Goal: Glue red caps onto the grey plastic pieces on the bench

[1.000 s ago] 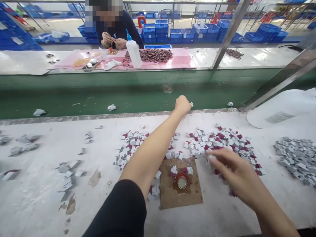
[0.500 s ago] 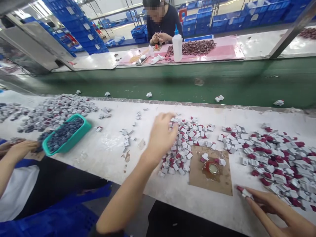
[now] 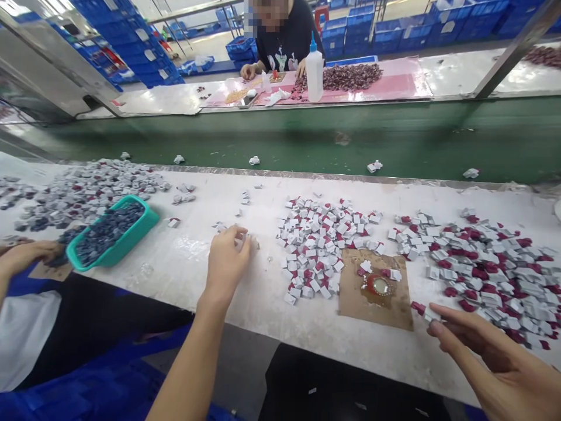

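My left hand is over the table with its fingers curled together, at the small loose grey pieces left of the middle pile. What its fingertips hold, if anything, is hidden. Between thumb and fingers of my right hand is a small white and dark red piece, just off the right edge of a brown cardboard square. On the cardboard sit a round, wet-looking dish and two white and red pieces. A pile of similar pieces lies between my hands.
A larger pile of white and red pieces covers the right side. At left, a co-worker's hand is beside a green basket of dark pieces. Behind runs a green belt with several pieces; another person sits beyond it.
My left hand has moved left and toward me, from the middle pile to the loose grey pieces. My right hand still holds its piece. The person opposite has moved their hands apart.
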Motion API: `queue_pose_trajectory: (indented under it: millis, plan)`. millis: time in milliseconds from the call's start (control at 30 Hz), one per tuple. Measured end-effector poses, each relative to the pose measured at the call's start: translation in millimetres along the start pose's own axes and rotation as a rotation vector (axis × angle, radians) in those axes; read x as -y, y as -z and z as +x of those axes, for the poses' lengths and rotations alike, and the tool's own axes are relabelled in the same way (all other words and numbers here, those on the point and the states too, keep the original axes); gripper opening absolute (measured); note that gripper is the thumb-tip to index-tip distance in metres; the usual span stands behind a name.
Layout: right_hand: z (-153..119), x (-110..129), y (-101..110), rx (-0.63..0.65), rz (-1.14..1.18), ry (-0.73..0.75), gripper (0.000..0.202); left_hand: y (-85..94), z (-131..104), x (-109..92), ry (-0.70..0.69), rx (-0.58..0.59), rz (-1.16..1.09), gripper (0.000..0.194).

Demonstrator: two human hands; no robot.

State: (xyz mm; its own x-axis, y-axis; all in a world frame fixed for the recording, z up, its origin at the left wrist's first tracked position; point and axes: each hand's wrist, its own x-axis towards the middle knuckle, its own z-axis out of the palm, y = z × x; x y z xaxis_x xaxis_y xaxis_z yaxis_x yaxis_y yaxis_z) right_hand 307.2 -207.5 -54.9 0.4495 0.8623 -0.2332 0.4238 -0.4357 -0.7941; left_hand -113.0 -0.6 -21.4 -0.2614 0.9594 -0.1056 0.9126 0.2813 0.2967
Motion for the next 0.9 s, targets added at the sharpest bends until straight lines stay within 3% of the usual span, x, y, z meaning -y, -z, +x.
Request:
queue_pose_trajectory:
  millis: [167, 333, 533, 767, 900]
  plan:
    - [-1, 22, -6, -0.028, 0.134, -0.114, 0.041, -10.5, -16, -1, -0.018, 0.091, -0.142, 0.049]
    - [6, 41, -16, 0.034, 0.229, -0.019, 0.027, -12.4, -27, -10, 0.014, 0.097, -0.189, 0.041]
    - [15, 51, -30, 0.125, 0.310, 0.030, 0.024, -3.3, -34, -19, 0.037, 0.150, -0.241, 0.022]
    - [20, 57, -37, 0.183, 0.299, 0.069, 0.021, -5.1, -34, -11, 0.003, 0.235, -0.229, 0.026]
    - [20, 58, -38, 0.171, 0.276, 0.083, 0.020, -6.9, -42, -15, -0.021, 0.194, -0.197, 0.023]
